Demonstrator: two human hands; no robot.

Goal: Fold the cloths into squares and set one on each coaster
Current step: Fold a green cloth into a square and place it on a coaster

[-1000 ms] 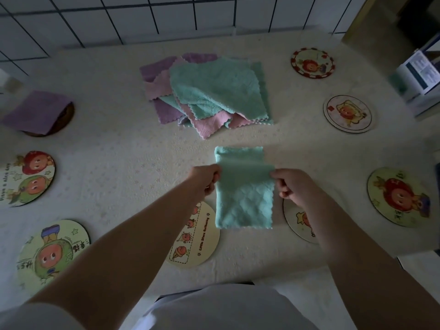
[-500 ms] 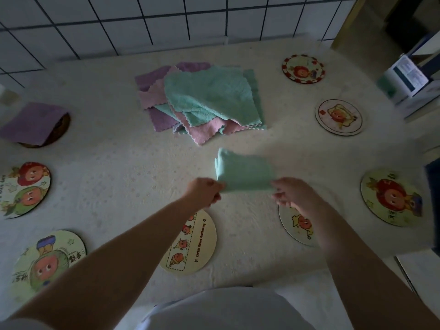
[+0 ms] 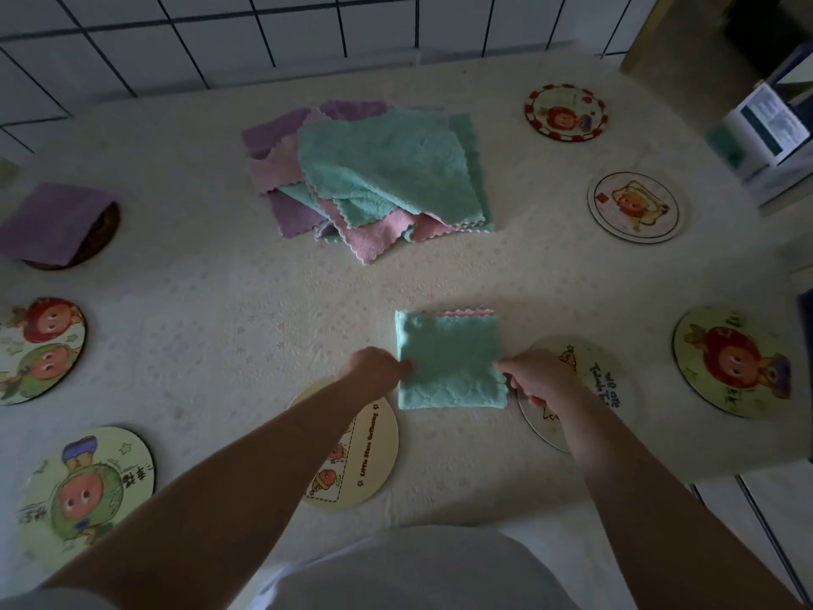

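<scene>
The green cloth [image 3: 451, 361] lies folded into a small square on the worktop [image 3: 211, 301], close to the near edge and about in the middle. A thin pink wavy edge peeks out along its far side. The left hand [image 3: 376, 372] touches its left edge and the right hand [image 3: 534, 380] touches its right edge. The fingers of both hands look curled and seem to pinch the edges, but the light is dim, so I cannot tell how tight they hold.

The cloth looks soft, light and floppy. It will bend and may fall open if it is picked up by one corner. I think it is best to hold it by two sides at once, or slide the fingers under it, so all the layers stay together.

A coaster [image 3: 354, 446] lies just beside the cloth on the near left, partly under the left arm. Another coaster [image 3: 585, 380] lies just beside it on the right, partly under the right hand. Either looks like a good spot for the square.

More cloths sit in a loose pile [image 3: 374, 178] toward the far edge. A purple cloth [image 3: 53, 222] already rests on a coaster near the left edge. Other coasters along the left and right edges have no cloth.
</scene>
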